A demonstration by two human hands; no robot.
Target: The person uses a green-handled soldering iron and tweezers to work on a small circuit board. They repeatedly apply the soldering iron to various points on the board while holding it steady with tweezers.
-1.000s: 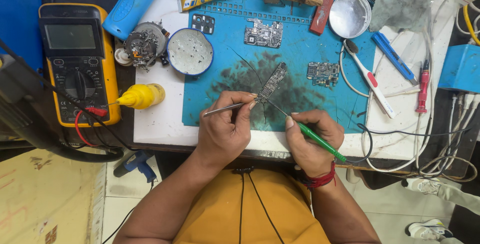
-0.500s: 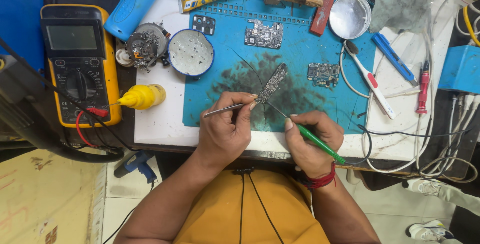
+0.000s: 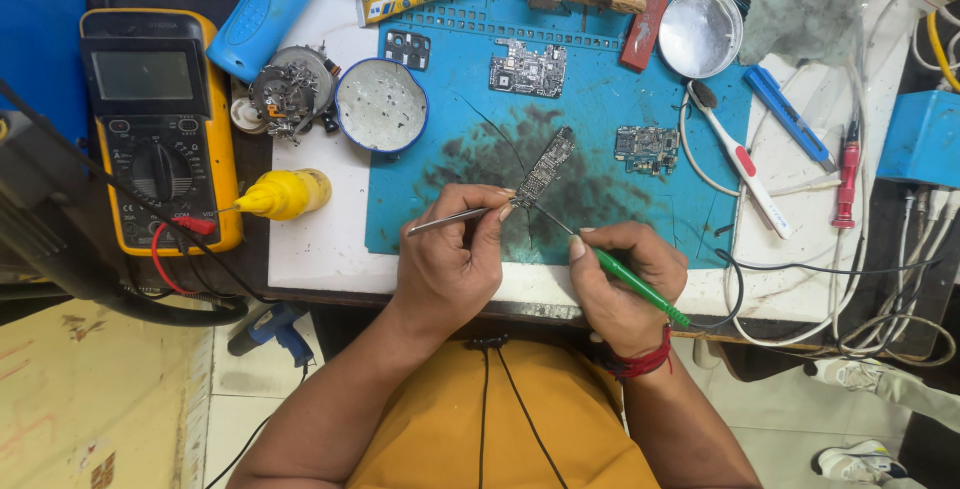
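Fingers of the left hand (image 3: 455,264) clamp tweezers (image 3: 450,220) and the right hand (image 3: 622,284) pinches a green probe (image 3: 640,289); steadying the board (image 3: 545,167) at twelve o'clock seems wise.

The scene was evenly and brightly lit from above, with soft, short shadows under the hands and tools. A mild glare sat on the round shiny metal lid (image 3: 702,33) and on the grey screen of the yellow multimeter (image 3: 141,76). Focus was sharp across the blue silicone work mat (image 3: 620,209). Wide-angle bending showed at the edges, and the dark corners fell dimmer.
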